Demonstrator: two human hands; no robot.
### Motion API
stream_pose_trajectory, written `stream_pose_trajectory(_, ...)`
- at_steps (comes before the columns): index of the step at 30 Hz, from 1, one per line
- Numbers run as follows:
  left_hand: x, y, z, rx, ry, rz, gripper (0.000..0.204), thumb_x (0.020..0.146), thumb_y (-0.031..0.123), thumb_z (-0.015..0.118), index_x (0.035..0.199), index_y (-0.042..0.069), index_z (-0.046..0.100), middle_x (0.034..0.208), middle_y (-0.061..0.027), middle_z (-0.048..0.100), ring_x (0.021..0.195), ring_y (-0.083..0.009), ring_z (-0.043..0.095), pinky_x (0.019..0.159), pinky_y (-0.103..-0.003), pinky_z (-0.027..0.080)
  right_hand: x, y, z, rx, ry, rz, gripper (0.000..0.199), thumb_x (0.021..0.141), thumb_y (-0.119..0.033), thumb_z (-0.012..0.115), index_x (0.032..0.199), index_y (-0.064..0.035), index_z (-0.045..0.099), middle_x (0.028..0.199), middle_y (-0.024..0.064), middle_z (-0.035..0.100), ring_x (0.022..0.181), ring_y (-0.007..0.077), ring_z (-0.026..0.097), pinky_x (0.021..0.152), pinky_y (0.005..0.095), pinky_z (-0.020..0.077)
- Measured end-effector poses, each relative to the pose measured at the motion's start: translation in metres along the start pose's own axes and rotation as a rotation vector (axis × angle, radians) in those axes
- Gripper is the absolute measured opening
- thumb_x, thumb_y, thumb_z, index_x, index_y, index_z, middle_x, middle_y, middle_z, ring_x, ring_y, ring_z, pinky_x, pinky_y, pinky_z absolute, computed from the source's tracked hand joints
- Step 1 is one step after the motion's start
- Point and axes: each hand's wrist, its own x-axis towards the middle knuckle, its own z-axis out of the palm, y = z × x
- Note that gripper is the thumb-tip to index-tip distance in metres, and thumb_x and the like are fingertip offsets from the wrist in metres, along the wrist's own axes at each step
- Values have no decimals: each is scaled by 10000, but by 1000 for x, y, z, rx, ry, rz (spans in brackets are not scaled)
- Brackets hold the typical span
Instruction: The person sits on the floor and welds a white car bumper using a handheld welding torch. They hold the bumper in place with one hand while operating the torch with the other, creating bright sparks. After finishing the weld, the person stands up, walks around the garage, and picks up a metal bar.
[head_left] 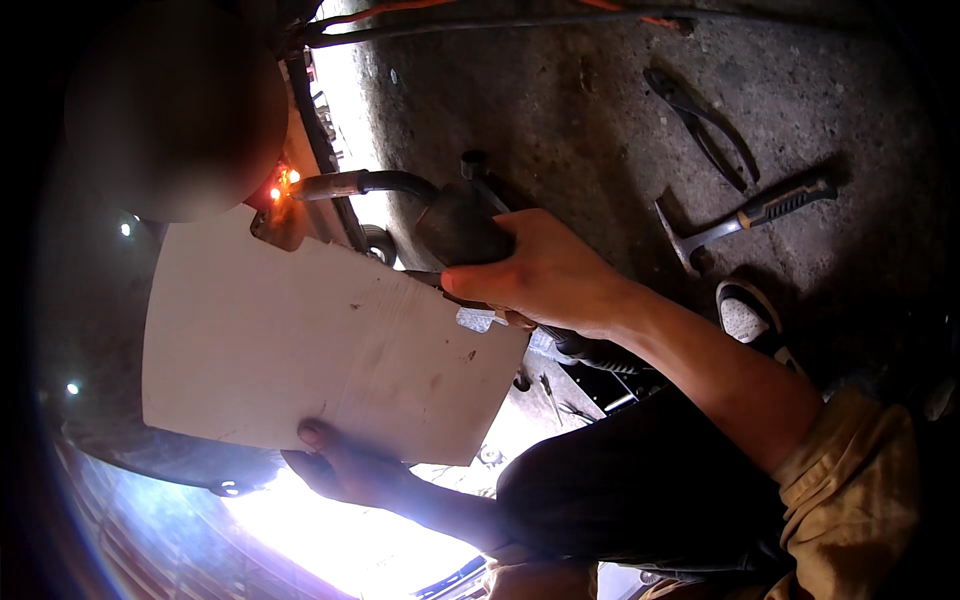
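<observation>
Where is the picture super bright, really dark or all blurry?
Head view: white glare below the left hand, and a small orange glow at the tip of the torch; head view: the dark round shape at upper left is blurred, while the hammer looks sharper; head view: the corners fade to black.

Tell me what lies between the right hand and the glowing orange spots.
In the head view, the dark torch body, its bent neck and straight nozzle fill that stretch, running from the right hand toward the glowing orange spots.
</observation>
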Motion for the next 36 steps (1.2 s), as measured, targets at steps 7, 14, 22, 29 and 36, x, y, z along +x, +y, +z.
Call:
stream_pose_trajectory(7, -1, -1, 0, -5, -16, 4, 443, 995, 289, 493, 1303, -29, 484, 1164, -185, 577, 1011, -236, 603, 825, -381, 536, 0, -8, 5, -148, 56, -50, 213, 806, -185, 711, 821, 20, 652, 602, -5, 555, 508, 70, 497, 476, 261, 369)
stream_pose_trajectory(14, -5, 8, 3, 43, -1, -16, 443, 995, 290, 479, 1299, -34, 486, 1151, -190, 578, 1017, -238, 601, 830, -373, 529, 2, -5, 7, -140, 51, -79, 225, 809, -190, 716, 809, 27, 653, 582, -1, 553, 495, 66, 495, 464, 262, 366)
stream_pose_trajectory(22, -5, 6, 3, 25, -33, -44, 464, 998, 308, 493, 1309, -36, 475, 1155, -190, 577, 1033, -241, 600, 845, -371, 522, -2, -15, 7, -226, 52, -27, 250, 788, -186, 673, 823, 61, 667, 584, 74, 589, 495, 134, 563, 503, 305, 436)
stream_pose_trajectory(29, -4, 1, -1, 79, -83, -67, 489, 993, 317, 523, 1327, -35, 463, 1189, -188, 577, 1044, -245, 596, 857, -371, 517, 0, -14, 5, -233, 37, -17, 223, 789, -186, 667, 833, 32, 677, 580, 65, 587, 489, 133, 562, 501, 311, 440)
stream_pose_trajectory(36, -3, 4, -2, 54, -22, -34, 471, 994, 304, 511, 1319, -35, 477, 1178, -189, 576, 1036, -240, 598, 848, -367, 520, -1, -9, 5, -217, 81, -114, 194, 747, -156, 663, 794, 31, 646, 544, 38, 547, 435, 104, 500, 405, 289, 371)
